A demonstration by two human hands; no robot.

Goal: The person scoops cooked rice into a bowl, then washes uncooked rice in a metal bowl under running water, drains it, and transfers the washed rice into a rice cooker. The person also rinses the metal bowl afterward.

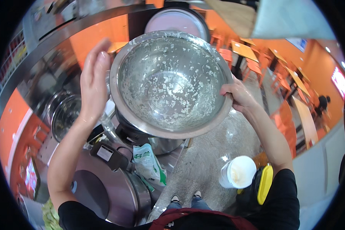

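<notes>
A large stainless steel mixing bowl [172, 86] is raised in front of me, its mouth tilted towards my head. White grains that look like cooked rice cling to its inside wall and bottom. My right hand [238, 93] grips the bowl's right rim, thumb over the edge and fingers hidden behind. Beside the left rim, my left hand [95, 77] is raised with its fingers extended and slightly blurred. It holds nothing; whether its palm touches the bowl is unclear.
Below left stands a large rice cooker [112, 184] by a green-printed plastic bag [149, 164]. Metal bowls [66, 118] are farther left. On the floor at right are a white bucket [238, 172] and a yellow-lidded container [265, 184]. A person [322, 105] is beyond the dining tables [244, 51].
</notes>
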